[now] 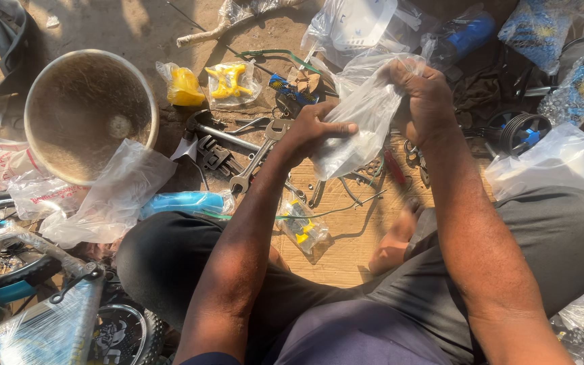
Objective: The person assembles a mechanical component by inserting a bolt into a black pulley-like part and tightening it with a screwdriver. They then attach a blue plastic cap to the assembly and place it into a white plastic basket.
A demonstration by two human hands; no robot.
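Both my hands hold one clear plastic bag (359,115) above the ground in front of my knees. My left hand (312,132) pinches its lower left side between thumb and fingers. My right hand (424,94) grips the bag's upper right edge, fist closed around the film. What the bag contains is hidden by the crumpled plastic. Under the bag lie wrenches (255,159) and small metal parts on a piece of cardboard (346,230).
A round metal basin (86,111) stands at the left. Yellow parts in small bags (231,81), a blue part in plastic (184,203) and more wrapped parts (542,27) lie around. A wrapped bicycle frame and wheel (28,304) sit at the lower left. My bare foot (393,243) rests on the cardboard.
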